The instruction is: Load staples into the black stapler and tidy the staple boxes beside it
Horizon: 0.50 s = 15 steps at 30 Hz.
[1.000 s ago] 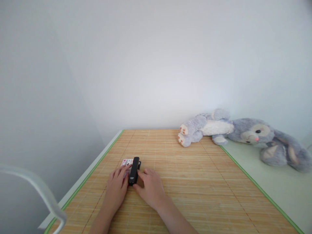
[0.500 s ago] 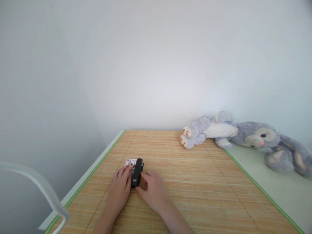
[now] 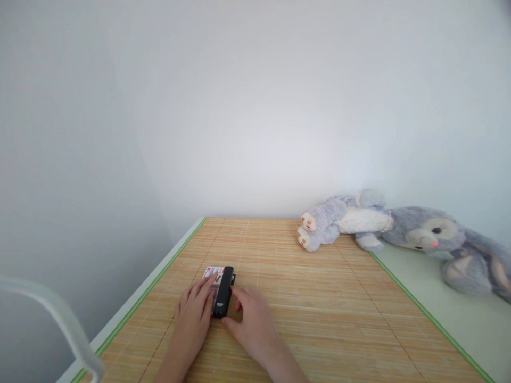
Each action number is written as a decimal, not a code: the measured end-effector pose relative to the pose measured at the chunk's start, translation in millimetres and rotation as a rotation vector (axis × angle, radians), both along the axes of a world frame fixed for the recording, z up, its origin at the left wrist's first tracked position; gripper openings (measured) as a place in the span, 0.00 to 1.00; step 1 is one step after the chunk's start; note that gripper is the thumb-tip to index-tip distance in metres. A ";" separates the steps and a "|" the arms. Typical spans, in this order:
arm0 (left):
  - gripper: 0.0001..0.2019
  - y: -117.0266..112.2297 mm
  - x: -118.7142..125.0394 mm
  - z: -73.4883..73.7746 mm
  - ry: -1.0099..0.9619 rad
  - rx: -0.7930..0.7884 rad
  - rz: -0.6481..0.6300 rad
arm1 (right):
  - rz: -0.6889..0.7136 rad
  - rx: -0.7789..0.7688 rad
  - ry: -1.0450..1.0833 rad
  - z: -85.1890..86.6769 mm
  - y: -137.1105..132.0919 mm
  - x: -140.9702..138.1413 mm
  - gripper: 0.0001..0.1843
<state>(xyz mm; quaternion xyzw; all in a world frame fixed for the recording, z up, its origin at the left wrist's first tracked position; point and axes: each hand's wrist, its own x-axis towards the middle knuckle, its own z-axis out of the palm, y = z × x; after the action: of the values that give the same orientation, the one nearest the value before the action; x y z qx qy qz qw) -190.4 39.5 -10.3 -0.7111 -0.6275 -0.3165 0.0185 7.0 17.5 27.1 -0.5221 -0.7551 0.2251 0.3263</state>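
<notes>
A black stapler (image 3: 223,291) lies on a bamboo mat (image 3: 319,319), over a small white and red printed card (image 3: 212,273). My left hand (image 3: 194,318) lies flat at the stapler's left side, fingers stretched out over the card and touching the stapler. My right hand (image 3: 252,320) rests at its right side, fingers stretched toward the stapler's near end and touching it. Both hands flank the stapler without lifting it.
A grey plush rabbit (image 3: 399,234) lies on its side at the back right, partly on the pale green surface (image 3: 447,314) beside the mat. White walls stand close behind and to the left. A curved white rail (image 3: 59,319) crosses the lower left corner.
The view has shifted slightly, so everything sits a little lower in frame. Both hands stay against the stapler, with the right fingers edging a little closer to it.
</notes>
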 end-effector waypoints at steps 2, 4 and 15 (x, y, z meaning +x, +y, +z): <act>0.23 -4.9 0.5 8.3 -0.040 0.056 0.005 | -0.006 -0.005 0.028 1.4 -1.9 8.1 0.31; 0.22 -14.8 9.0 17.9 -0.096 0.127 0.008 | -0.028 0.005 0.009 1.7 -4.2 26.6 0.31; 0.24 -22.7 158.8 19.9 0.036 -0.123 -0.398 | -0.311 -0.004 -0.505 -19.3 -15.9 174.5 0.37</act>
<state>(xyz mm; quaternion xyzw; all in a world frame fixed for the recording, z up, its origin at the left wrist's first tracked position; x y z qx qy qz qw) -31.6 16.8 9.6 -0.8265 -0.4923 -0.2621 -0.0769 181.5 1.6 7.8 -0.6716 -0.7230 0.0370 0.1577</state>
